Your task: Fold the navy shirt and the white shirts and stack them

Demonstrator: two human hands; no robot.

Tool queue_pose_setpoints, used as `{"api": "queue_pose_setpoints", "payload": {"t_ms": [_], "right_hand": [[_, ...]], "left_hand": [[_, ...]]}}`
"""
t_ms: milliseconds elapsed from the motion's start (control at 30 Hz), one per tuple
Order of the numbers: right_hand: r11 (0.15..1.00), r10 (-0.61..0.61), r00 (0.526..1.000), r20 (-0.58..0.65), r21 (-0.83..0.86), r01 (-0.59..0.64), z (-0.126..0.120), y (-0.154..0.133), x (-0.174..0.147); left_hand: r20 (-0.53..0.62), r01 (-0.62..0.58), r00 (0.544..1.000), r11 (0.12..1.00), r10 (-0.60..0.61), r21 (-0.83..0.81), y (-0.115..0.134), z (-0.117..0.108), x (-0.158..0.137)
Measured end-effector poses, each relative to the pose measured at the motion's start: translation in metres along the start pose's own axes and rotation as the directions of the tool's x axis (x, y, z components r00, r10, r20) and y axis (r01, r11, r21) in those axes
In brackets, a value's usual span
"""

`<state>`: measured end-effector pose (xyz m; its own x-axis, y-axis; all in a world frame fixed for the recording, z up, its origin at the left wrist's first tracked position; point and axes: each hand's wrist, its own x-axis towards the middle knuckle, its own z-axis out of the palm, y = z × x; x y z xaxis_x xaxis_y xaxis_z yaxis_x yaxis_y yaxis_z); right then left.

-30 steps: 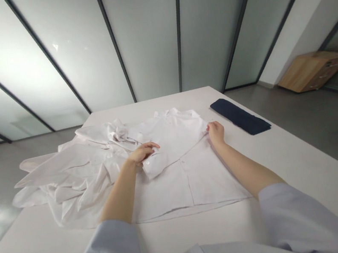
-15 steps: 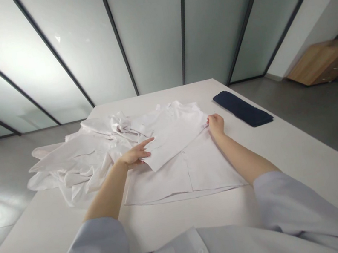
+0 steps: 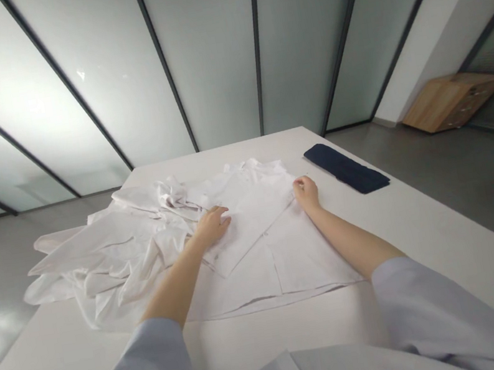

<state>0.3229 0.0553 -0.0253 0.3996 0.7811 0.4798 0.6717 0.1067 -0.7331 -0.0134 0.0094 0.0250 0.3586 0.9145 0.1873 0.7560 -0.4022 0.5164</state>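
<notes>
A white shirt (image 3: 246,292) lies front up before me, its hem towards me and its collar at the far side. One sleeve (image 3: 254,225) is folded slantwise across its front, with the cuff end lower left. My left hand (image 3: 213,225) rests on the sleeve's left part, palm down with fingers loosely stretched. At the shirt's right edge, my right hand (image 3: 306,192) pinches the white fabric where the folded sleeve meets the side; its fingertips partly hide the cloth.
A loose heap of white garments (image 3: 116,251) touches the shirt's left side and overhangs the table's left edge. Folded navy cloth (image 3: 346,168) lies at the right on the white table (image 3: 427,243). A wooden cabinet (image 3: 441,102) stands beyond on the floor.
My left hand has moved right onto the sleeve, which now lies flatter and lower on the shirt. My right hand still pinches the right edge. The view has shifted slightly.
</notes>
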Motion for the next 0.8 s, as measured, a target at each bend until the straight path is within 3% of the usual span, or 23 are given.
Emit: {"api": "queue_pose_setpoints", "payload": {"t_ms": [67,167,333,433,567,600,667,733,800], "right_hand": [[0.984,-0.102,0.991,0.086,-0.140,0.113,0.004,0.001,-0.003],[0.906,-0.189,0.933,0.306,-0.311,0.286,0.008,0.002,-0.006],[0.766,-0.009,0.812,0.583,-0.518,0.381,-0.003,0.005,-0.007],[0.697,-0.002,0.767,0.641,-0.549,0.461,-0.017,0.000,-0.013],[0.676,-0.213,0.708,0.674,-0.422,0.605,-0.035,-0.005,-0.015],[0.693,-0.237,0.721,0.652,-0.407,0.596,-0.038,-0.004,-0.011],[0.759,-0.190,0.805,0.561,-0.437,0.483,-0.042,0.000,0.005],[0.824,-0.028,0.889,0.457,-0.494,0.279,-0.041,0.007,0.028],[0.844,0.160,0.895,0.417,-0.528,0.095,-0.036,0.013,0.051]], "left_hand": [[0.050,-0.045,0.998,0.998,0.043,0.032,0.004,0.015,0.014],[0.105,-0.041,0.994,0.991,0.028,0.125,0.004,0.033,0.028],[0.182,-0.013,0.982,0.940,-0.052,0.342,-0.001,0.043,0.027],[0.204,0.002,0.974,0.900,-0.101,0.436,0.000,0.042,0.021],[0.189,-0.002,0.977,0.878,-0.100,0.478,0.004,0.041,0.016],[0.188,-0.005,0.977,0.878,-0.097,0.479,0.005,0.041,0.015],[0.186,-0.008,0.978,0.878,-0.092,0.478,0.005,0.041,0.013],[0.183,-0.015,0.980,0.877,-0.083,0.481,0.004,0.041,0.012],[0.184,-0.026,0.980,0.875,-0.073,0.484,0.004,0.042,0.010]]}}
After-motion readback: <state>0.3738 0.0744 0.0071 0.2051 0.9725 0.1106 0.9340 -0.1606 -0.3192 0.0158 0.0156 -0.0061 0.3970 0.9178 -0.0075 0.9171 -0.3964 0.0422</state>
